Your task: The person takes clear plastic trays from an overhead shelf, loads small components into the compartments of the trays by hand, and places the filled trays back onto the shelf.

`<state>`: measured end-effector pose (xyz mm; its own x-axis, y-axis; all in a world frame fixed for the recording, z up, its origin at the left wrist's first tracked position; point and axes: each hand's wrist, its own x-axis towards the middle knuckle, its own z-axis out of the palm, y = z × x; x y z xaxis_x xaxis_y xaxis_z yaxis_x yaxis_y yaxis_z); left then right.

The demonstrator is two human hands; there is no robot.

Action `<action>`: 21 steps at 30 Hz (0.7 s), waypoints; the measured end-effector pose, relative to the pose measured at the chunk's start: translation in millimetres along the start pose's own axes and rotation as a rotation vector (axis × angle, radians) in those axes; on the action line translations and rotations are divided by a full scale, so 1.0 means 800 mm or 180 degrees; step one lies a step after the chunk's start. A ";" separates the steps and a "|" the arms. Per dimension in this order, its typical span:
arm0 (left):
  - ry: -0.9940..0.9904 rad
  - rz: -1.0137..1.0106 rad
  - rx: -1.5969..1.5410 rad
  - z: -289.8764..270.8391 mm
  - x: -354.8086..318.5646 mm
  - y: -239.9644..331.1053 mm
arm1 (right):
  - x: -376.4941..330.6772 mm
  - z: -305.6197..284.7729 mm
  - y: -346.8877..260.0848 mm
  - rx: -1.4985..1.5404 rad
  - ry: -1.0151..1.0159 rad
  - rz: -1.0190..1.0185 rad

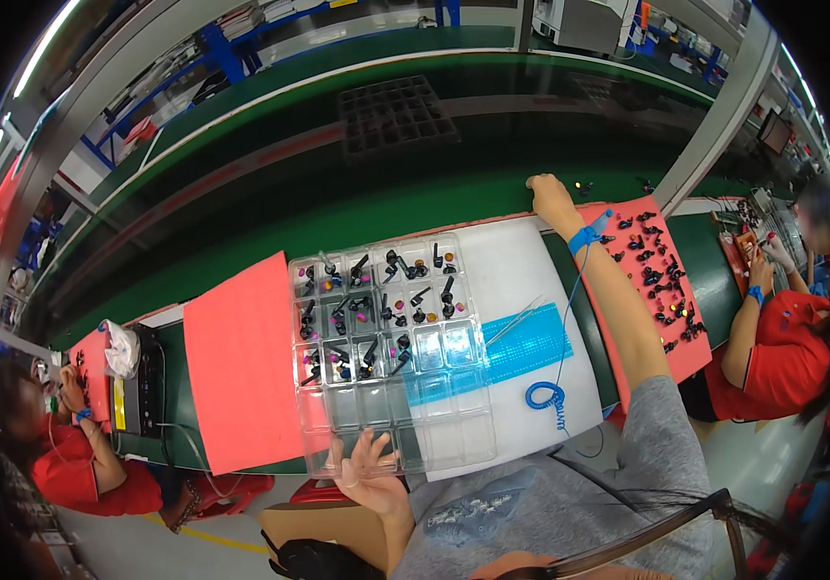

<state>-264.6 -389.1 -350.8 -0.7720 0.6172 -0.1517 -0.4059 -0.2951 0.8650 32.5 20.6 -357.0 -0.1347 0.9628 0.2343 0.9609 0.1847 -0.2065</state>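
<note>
A clear plastic compartment tray (pixel 478 425) reaches over the bench edge toward me. Its far rows hold small black stick-shaped earbud-like parts (pixel 400 266) with pink and orange dots; the nearer compartments hold none. My left hand (pixel 369 474) grips the tray's near edge, its fingers showing through the plastic. Stretched far forward, my right hand (pixel 552 198) is over the near edge of the green conveyor belt (pixel 492 184). Its fingers are curled closed, and whatever they hold is hidden. Just right of it lies a small dark part (pixel 584 188). A blue strap (pixel 584 239) circles my right wrist.
Tweezers (pixel 514 326) lie on a blue pleated sheet (pixel 536 348) over white foam (pixel 521 251). A coiled blue cord (pixel 545 396) lies nearby. Many black parts cover a pink mat (pixel 642 290) at right; another pink mat (pixel 241 367) is left. Red-shirted people work at both sides.
</note>
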 end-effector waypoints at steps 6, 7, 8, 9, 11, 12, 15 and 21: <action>0.0062 -0.0111 -0.0046 0.000 0.002 0.003 | -0.045 -0.073 -0.090 0.1999 0.0528 -0.0637; 0.0093 -0.0107 -0.0044 -0.001 0.002 0.002 | -0.062 -0.089 -0.114 0.2284 0.0363 -0.0951; 0.0081 -0.0102 -0.0072 -0.003 0.003 0.003 | -0.081 -0.106 -0.138 0.2565 0.0196 -0.1260; 0.0047 -0.0107 -0.0098 -0.004 0.004 0.003 | -0.103 -0.120 -0.157 0.2754 -0.0152 -0.1436; 0.0063 -0.0101 -0.0080 -0.006 0.004 0.005 | -0.145 -0.151 -0.196 0.3016 -0.0940 -0.1589; 0.0051 -0.0101 -0.0072 -0.005 0.004 0.006 | -0.165 -0.162 -0.211 0.3071 -0.1361 -0.1547; 0.0049 -0.0173 -0.0013 0.001 0.002 0.008 | -0.195 -0.158 -0.230 0.2447 -0.1317 -0.2147; -0.0006 -0.0159 0.0044 0.000 0.003 0.009 | -0.202 -0.131 -0.234 0.2012 -0.0923 -0.2666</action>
<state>-269.4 -389.3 -345.0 -0.7500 0.6323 -0.1940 -0.4372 -0.2538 0.8628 -100.0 -190.0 -257.0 -0.8206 0.4786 0.3124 0.2503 0.7923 -0.5564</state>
